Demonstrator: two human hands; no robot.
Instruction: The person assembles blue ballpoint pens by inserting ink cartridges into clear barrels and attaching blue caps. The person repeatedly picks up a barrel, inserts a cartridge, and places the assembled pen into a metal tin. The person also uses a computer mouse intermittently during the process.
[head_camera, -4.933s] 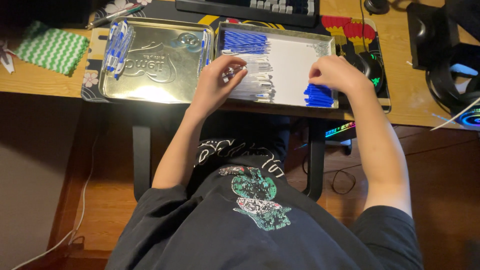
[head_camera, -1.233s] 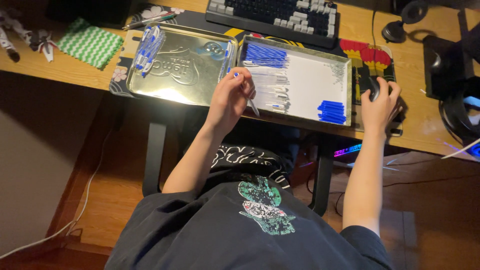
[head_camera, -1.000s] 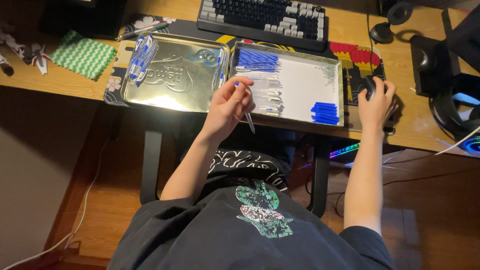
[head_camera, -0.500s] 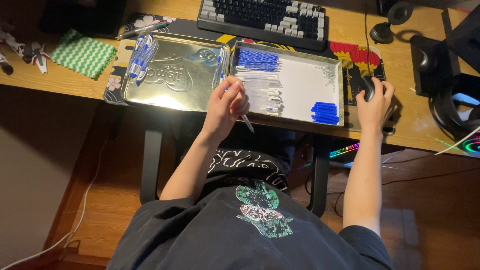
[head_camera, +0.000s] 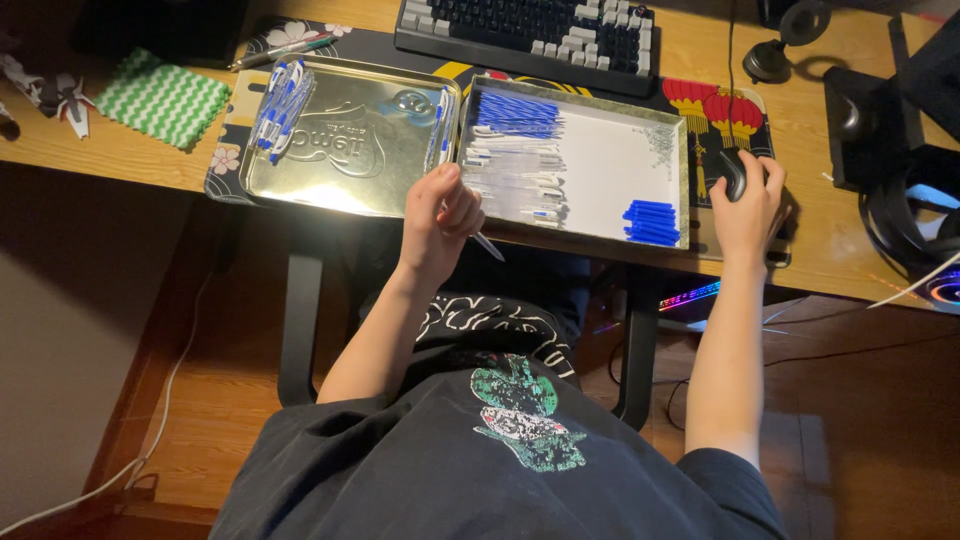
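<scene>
Metal trays, two, lie before you: your left hand (head_camera: 437, 215) pinches one pen part (head_camera: 488, 246); your right hand (head_camera: 748, 200) cups the mouse (head_camera: 733, 172).

Wooden desk (head_camera: 120, 155) with keyboard (head_camera: 525, 35), patterned mat (head_camera: 715, 105), green wavy cloth (head_camera: 165, 100), two tin trays (head_camera: 350, 160).

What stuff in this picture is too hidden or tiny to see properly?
- Pen in the left hand: head view, fingers hide all but its tip.
- Mouse: the right hand covers most of it.
- Pen parts in the white tray: too small to count.
- Headphones: cut off by the right edge.
</scene>
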